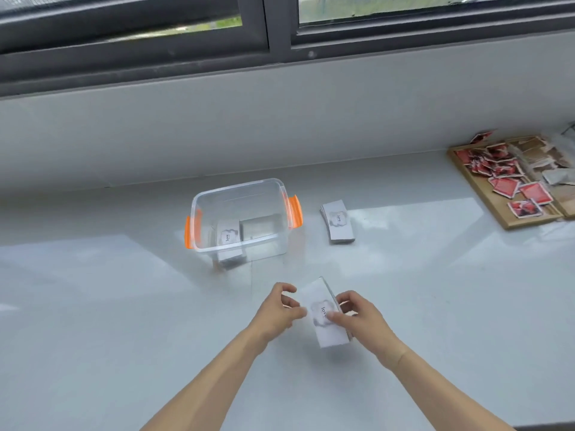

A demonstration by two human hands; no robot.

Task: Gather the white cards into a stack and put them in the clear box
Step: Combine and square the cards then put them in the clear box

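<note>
A stack of white cards (326, 318) printed with "love" sits low in the middle, between my two hands. My right hand (361, 318) grips its right edge with the thumb on top. My left hand (280, 309) touches the stack's left edge with curled fingers. The clear box (205, 225) with orange latches stands farther back on the grey surface, with one stack of white cards (228, 236) lying inside it on the left. Another fanned pile of white cards (337, 223) lies right of the box.
A wooden tray (497, 209) with several red-and-white packets and tea bags sits at the far right. A grey wall and dark window frame (280, 48) run along the back of the glossy grey surface (124, 306).
</note>
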